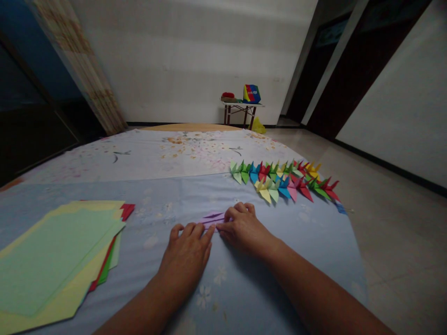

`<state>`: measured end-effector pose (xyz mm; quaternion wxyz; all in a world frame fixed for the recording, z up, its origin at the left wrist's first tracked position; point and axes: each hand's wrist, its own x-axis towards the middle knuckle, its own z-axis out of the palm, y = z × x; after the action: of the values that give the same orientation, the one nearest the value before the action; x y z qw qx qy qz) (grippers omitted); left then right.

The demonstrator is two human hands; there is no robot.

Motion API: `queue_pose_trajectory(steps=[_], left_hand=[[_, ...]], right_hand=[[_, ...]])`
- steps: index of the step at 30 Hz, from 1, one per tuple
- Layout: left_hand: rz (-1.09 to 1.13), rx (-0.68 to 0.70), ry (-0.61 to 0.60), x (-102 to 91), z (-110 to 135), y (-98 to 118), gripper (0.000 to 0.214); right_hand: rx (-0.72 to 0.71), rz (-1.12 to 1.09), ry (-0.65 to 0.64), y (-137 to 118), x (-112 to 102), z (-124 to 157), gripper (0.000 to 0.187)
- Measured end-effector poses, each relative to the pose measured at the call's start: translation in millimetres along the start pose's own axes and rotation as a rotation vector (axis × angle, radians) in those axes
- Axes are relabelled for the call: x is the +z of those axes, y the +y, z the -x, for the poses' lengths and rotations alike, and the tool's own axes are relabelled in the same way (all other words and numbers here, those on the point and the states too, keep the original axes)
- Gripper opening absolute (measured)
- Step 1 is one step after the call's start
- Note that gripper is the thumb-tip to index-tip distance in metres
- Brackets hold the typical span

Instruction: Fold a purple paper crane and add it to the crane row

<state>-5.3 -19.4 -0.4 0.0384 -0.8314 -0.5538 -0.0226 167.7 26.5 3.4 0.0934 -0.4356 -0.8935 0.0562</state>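
Open and flat, the left hand (pixel 186 260) and right hand (pixel 244 230) pin the folded lilac paper (pixel 211 218) evenly from both sides; origami cranes (pixel 282 181) lie at one o'clock.

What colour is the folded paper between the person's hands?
The folded paper is light purple; it shows best in the head view.

the folded lilac paper (pixel 210 219) and stacked paper sheets (pixel 52 260) look smooth and matt, the printed cloth (pixel 223 195) soft.
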Motion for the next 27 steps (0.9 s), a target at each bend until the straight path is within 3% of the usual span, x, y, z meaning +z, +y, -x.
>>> queue_pose_trajectory(steps=[21, 27], left_hand=[[0.164, -0.022, -0.031, -11.7, 1.8, -7.3, 0.03], [0.165, -0.032, 0.005, -11.4, -0.1, -5.0, 0.027]], right_hand=[[0.059, -0.039, -0.005, 18.7, -9.2, 4.5, 0.019], [0.098, -0.067, 0.253, 19.8, -4.9, -0.1, 0.023]])
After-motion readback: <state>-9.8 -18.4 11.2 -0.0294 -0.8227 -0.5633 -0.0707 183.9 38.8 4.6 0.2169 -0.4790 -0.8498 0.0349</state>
